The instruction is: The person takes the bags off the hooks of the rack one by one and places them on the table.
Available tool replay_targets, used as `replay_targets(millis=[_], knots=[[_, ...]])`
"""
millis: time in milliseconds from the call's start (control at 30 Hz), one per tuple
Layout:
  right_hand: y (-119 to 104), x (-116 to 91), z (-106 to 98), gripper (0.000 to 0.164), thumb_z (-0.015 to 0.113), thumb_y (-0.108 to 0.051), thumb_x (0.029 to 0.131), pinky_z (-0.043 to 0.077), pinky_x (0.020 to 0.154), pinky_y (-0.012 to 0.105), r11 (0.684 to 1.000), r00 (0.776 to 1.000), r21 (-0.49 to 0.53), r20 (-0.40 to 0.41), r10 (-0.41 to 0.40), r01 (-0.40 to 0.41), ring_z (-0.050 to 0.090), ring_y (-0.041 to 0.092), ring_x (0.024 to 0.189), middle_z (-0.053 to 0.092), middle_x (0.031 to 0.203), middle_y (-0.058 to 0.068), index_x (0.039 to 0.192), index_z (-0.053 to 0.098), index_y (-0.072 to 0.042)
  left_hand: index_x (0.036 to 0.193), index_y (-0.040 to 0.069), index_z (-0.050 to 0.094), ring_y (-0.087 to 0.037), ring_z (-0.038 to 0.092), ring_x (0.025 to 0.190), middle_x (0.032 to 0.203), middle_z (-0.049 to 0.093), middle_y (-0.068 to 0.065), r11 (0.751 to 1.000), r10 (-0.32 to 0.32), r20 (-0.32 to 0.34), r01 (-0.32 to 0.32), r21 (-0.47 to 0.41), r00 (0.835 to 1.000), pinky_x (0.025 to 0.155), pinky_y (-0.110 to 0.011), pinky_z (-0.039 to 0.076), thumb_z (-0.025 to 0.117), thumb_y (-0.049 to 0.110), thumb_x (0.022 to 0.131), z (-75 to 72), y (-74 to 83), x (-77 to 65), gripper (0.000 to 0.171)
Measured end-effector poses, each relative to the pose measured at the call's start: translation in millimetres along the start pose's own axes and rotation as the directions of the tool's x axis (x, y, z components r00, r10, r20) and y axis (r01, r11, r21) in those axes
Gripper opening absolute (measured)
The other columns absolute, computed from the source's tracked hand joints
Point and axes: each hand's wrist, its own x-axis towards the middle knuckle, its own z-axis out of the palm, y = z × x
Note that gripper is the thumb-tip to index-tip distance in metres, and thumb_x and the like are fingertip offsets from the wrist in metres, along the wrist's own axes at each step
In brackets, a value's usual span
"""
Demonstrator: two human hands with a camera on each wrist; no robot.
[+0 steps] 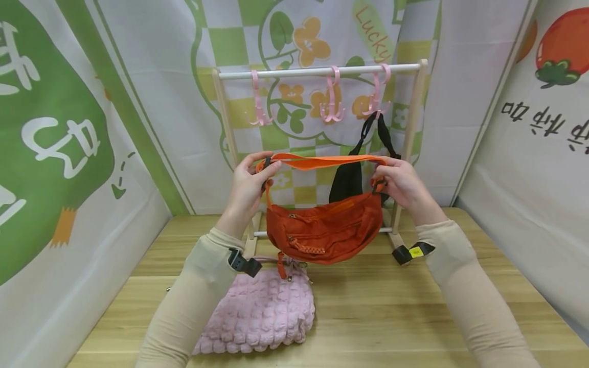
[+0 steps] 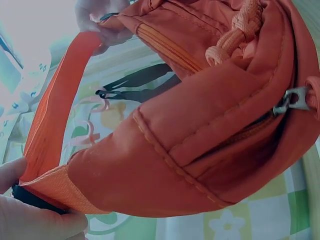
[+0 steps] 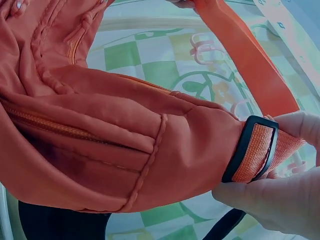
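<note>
An orange-red waist bag (image 1: pixel 324 232) hangs in the air from its bright orange strap (image 1: pixel 317 162), which both hands stretch between them. At the left end, my left hand (image 1: pixel 250 184) pinches the strap by its black buckle (image 2: pixel 37 199). My right hand (image 1: pixel 405 186) grips the other end, thumb and fingers at a black slider (image 3: pixel 251 150) in the right wrist view. Zippers and a braided cord pull (image 1: pixel 307 248) show on the bag's front. Below it, a pink puffy quilted bag (image 1: pixel 262 309) lies on the table, partly covered by the left forearm.
Behind the bag stands a rack with a white rail (image 1: pixel 294 73) and wooden posts. Pink hooks (image 1: pixel 332 99) hang along the rail. A black bag (image 1: pixel 347 179) hangs by its strap from the right one. Printed cloth walls surround the wooden table (image 1: pixel 391 317).
</note>
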Motion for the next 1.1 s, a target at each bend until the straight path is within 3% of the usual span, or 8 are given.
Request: replay_targets(millis=[200, 333, 500, 867, 1100], knots=[[-0.4, -3.3, -7.4, 0.035, 0.041, 0.009, 0.089, 0.049, 0.067, 0.028, 1.0, 0.999, 0.002, 0.012, 0.03, -0.03, 0.05, 0.014, 0.057, 0.053, 0.064, -0.001, 0.088, 0.066, -0.016, 0.123, 0.008, 0.057, -0.012, 0.06, 0.076, 0.095, 0.062, -0.007, 1.0, 0.007, 0.037, -0.008, 0.018, 0.999, 0.065, -0.019, 0.049, 0.068, -0.007, 0.081, -2.0, -2.1, -2.5, 0.045], [-0.9, -5.8, -12.0, 0.03, 0.043, 0.001, 0.094, 0.055, 0.072, 0.03, 0.999, 0.999, 0.003, 0.003, 0.045, -0.045, 0.046, 0.014, 0.052, 0.052, 0.067, 0.0, 0.085, 0.067, -0.015, 0.125, 0.007, 0.056, -0.014, 0.064, 0.088, 0.096, 0.063, -0.005, 0.998, 0.021, 0.056, -0.024, 0.062, 0.998, 0.076, -0.021, 0.054, 0.066, -0.016, 0.077, -2.3, -2.7, -6.2, 0.054], [1.2, -8.0, -16.3, 0.031, 0.043, -0.006, 0.097, 0.056, 0.069, 0.028, 0.998, 0.998, 0.025, -0.016, 0.053, -0.053, 0.048, 0.012, 0.058, 0.05, 0.071, -0.002, 0.08, 0.066, -0.017, 0.125, 0.01, 0.057, -0.015, 0.062, 0.094, 0.098, 0.064, -0.003, 0.99, 0.032, 0.055, -0.039, 0.133, 0.998, 0.082, -0.023, 0.052, 0.067, -0.018, 0.075, -1.2, -3.4, -9.4, 0.058], [8.8, -13.1, -20.5, 0.034, 0.04, -0.006, 0.098, 0.051, 0.062, 0.025, 0.995, 0.999, 0.091, -0.001, 0.039, -0.038, 0.059, 0.015, 0.061, 0.056, 0.066, -0.001, 0.076, 0.065, -0.014, 0.129, 0.003, 0.054, -0.013, 0.059, 0.083, 0.097, 0.062, -0.003, 0.996, 0.049, 0.021, -0.05, 0.068, 0.999, 0.078, -0.021, 0.053, 0.061, -0.022, 0.075, -0.6, -8.6, -11.6, 0.06], [14.4, -14.7, -22.8, 0.028, 0.048, -0.019, 0.099, 0.046, 0.056, 0.022, 0.998, 0.998, 0.034, -0.039, 0.054, -0.053, 0.051, 0.008, 0.053, 0.054, 0.063, -0.006, 0.073, 0.059, -0.017, 0.128, 0.003, 0.054, -0.015, 0.061, 0.087, 0.107, 0.06, -0.009, 0.995, 0.055, -0.01, -0.054, 0.081, 0.998, 0.079, -0.022, 0.054, 0.058, -0.024, 0.075, -1.0, -11.4, -13.6, 0.06]])
